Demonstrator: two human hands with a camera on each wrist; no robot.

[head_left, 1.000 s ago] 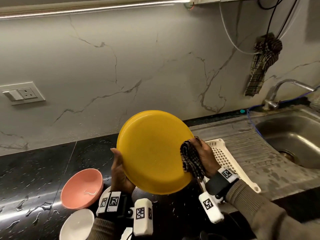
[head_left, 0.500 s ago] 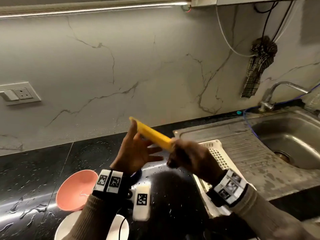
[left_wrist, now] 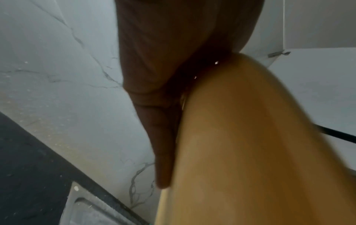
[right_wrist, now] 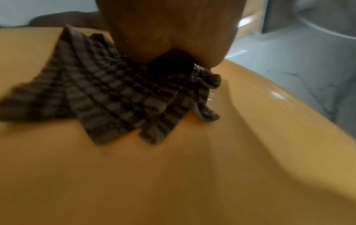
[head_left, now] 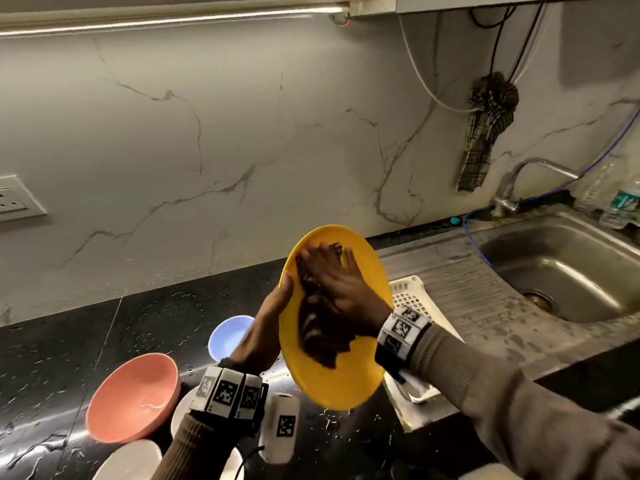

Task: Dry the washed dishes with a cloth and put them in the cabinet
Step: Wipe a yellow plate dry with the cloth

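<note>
Now that the yellow plate has flipped from edge-on to face up, the left hand grips its rim while the flat-fingered right hand presses the checked cloth across it, so drying carries on.

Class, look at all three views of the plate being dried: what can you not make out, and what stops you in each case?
- Head view: the fingers of the left hand lie behind the round yellow plastic plate.
- Head view: white dishes are cut by the bottom edge.
- Right wrist view: the right hand covers part of the dark checked cloth; blurred.
- Left wrist view: the plate's far side faces away.
</note>
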